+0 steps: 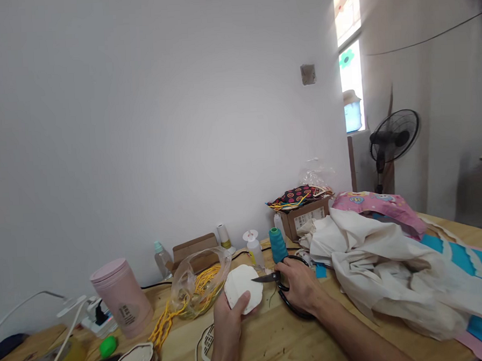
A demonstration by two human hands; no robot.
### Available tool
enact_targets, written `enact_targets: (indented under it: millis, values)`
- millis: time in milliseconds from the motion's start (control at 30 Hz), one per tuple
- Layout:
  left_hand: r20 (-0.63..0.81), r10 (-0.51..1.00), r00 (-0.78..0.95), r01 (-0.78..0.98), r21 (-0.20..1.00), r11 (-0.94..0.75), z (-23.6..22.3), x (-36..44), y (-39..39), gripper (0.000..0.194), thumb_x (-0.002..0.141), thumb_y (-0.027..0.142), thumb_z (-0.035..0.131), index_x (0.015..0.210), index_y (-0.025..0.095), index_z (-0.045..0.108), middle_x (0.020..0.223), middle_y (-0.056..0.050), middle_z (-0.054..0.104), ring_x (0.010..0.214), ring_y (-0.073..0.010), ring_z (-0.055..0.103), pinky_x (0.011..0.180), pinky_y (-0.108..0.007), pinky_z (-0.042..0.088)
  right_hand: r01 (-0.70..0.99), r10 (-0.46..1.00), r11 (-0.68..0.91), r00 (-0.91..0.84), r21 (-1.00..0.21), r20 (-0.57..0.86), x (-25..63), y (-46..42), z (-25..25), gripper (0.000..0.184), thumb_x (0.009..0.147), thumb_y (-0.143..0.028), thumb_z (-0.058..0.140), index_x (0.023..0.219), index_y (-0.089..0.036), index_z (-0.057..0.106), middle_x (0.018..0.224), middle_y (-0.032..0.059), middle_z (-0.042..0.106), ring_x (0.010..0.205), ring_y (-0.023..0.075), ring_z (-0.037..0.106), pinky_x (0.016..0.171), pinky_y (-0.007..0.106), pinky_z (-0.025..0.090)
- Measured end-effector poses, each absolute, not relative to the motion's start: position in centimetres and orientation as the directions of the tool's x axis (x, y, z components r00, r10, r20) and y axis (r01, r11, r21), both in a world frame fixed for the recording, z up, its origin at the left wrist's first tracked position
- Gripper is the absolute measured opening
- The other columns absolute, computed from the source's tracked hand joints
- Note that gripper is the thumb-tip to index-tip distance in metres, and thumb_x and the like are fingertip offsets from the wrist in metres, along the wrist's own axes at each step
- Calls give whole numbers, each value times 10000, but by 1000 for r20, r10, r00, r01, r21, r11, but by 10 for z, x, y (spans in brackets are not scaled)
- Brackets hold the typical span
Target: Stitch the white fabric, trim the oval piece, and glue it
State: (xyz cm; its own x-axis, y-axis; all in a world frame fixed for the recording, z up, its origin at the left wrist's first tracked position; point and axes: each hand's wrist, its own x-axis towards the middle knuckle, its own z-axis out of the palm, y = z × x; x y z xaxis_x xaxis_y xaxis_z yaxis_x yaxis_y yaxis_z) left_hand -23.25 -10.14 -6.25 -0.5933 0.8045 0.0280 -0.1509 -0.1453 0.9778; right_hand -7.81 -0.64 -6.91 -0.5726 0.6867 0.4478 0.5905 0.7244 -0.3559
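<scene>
My left hand (229,322) is closed on a white scalloped-edged piece (241,284), its thumb lying across the lower front. Whether the piece is cloth or card I cannot tell. My right hand (298,284) grips black-handled scissors (266,278), their blades pointing left. The blade tip overlaps the right part of the white piece; I cannot tell if it touches. Just behind the right hand stands a teal thread cone (277,246). A pale openwork frame (207,344) lies partly hidden by my left forearm.
Left of my hands are a plastic bag with yellow cords (206,282), a pink tumbler (121,297) and a power strip (97,320). Crumpled white cloth (391,264) covers the right side. Behind are a white bottle (254,250) and a cardboard box (307,217) by the wall.
</scene>
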Motion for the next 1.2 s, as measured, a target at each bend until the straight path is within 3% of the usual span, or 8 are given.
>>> enact_targets:
  millis: [300,400,533,700,833,1033,1200]
  values:
    - [-8,877,-481,-263,955,-136,-48,-233,-114,554,473,242,751,976,78,584,801,-94,683,573,-173,590,420,-240,461,637,766,636,-459,-435,450,-63,6,-64,257,663,-150,516,901,-201,598,840,45,588,787,188,551,655,250,368]
    - [-28,858,-512,-259,958,-123,-44,-235,-118,599,517,243,734,1069,110,541,880,-88,677,672,-189,614,493,-249,487,620,771,631,-428,-467,472,-62,7,-64,260,659,-143,515,899,-202,595,831,40,587,774,186,549,645,248,368]
    - [-4,848,-530,-180,978,-108,-47,-238,-115,646,543,273,723,1122,99,494,976,-123,647,804,-242,611,564,-306,520,549,750,658,-422,-515,509,-72,-1,-65,247,677,-163,517,911,-214,580,849,22,593,821,178,539,665,235,373]
    - [89,827,-554,-5,994,-110,-54,-237,-108,575,512,273,734,1015,69,545,989,-162,627,805,-273,602,538,-349,534,473,756,654,-404,-590,515,-73,0,-69,216,697,-204,521,904,-200,585,809,28,604,762,188,549,637,255,387]
    - [79,851,-519,76,996,-46,-56,-234,-105,514,493,257,731,947,68,579,853,-132,657,674,-240,608,450,-297,495,398,762,646,-390,-652,517,-71,2,-70,250,732,-263,511,958,-182,581,789,41,611,734,200,556,630,279,402]
    - [126,897,-423,170,984,-58,-54,-230,-105,442,487,224,739,900,104,637,827,-84,685,753,-222,609,684,-296,484,235,721,661,-463,-713,516,-75,-3,-71,260,720,-304,556,953,-196,598,779,28,619,711,190,550,645,286,410]
    - [145,960,-238,265,961,-80,-59,-223,-104,291,542,173,703,825,129,651,741,-42,670,684,-186,583,601,-252,456,81,688,600,-560,-796,461,-82,-7,-72,258,714,-301,543,934,-172,586,712,9,613,622,154,548,557,247,428]
